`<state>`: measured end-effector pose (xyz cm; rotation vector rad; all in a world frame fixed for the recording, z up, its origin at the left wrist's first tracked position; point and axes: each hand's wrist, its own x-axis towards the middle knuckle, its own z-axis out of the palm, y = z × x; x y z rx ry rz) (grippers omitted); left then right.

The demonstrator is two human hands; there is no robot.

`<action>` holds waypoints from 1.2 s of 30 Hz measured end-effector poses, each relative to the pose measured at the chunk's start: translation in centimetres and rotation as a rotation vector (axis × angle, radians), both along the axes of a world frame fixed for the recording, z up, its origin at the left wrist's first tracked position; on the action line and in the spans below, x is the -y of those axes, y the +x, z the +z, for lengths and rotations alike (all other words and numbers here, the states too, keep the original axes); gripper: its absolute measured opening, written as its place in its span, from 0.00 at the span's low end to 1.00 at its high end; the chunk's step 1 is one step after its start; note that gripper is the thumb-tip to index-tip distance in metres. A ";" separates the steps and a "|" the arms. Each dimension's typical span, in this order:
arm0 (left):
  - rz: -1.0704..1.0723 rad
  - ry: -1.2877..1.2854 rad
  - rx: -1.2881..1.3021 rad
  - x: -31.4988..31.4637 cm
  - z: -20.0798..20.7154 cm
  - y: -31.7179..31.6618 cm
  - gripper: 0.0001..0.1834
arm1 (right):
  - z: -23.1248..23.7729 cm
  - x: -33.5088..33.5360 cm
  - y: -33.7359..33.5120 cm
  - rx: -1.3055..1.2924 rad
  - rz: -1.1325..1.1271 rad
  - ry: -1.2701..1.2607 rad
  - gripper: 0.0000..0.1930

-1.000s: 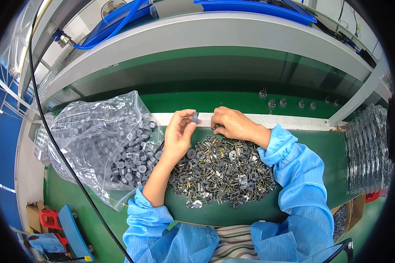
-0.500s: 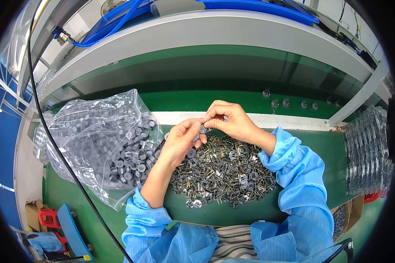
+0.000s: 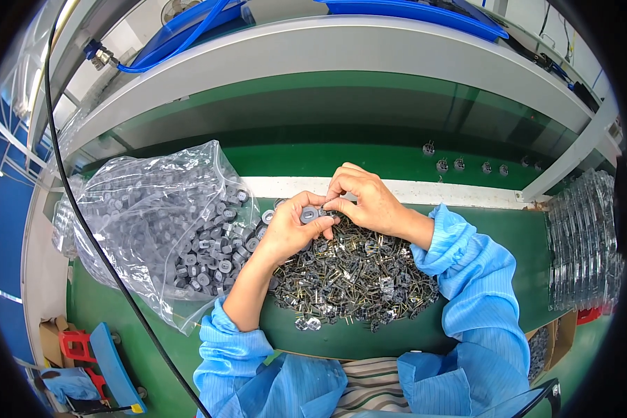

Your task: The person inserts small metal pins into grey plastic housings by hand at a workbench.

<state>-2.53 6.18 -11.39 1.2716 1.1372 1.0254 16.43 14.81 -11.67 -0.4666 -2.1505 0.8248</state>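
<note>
My left hand (image 3: pixel 294 228) is closed around a grey round plastic cap (image 3: pixel 308 214), which shows between its thumb and fingers. Bent in from the right, my right hand (image 3: pixel 366 200) pinches its thumb and forefinger at a small dark part (image 3: pixel 329 210) touching the left fingertips. Fingers cover most of that part, so its exact kind is hidden. Both hands are over the far edge of a heap of small black parts with metal pins (image 3: pixel 355 275). Left of the heap, a clear plastic bag (image 3: pixel 153 174) lies with its mouth toward it, spilling grey caps (image 3: pixel 203 279).
Beyond a white rail (image 3: pixel 460 191), several small pinned pieces (image 3: pixel 442 165) stand on a green strip. Stacked clear plastic trays (image 3: pixel 584 240) rise at the right. A black cable (image 3: pixel 97 247) crosses the left side. Blue trays (image 3: pixel 418 15) sit on the shelf above.
My left hand has turned and opened its grip somewhat, so the grey cap shows more. The right fingers stay at the left fingertips. The pieces on the green strip appear slightly farther right.
</note>
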 end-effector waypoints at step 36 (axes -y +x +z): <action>0.177 0.199 0.013 -0.8 -2.4 0.3 0.25 | 0.5 -5.9 4.8 0.522 0.285 -0.084 0.09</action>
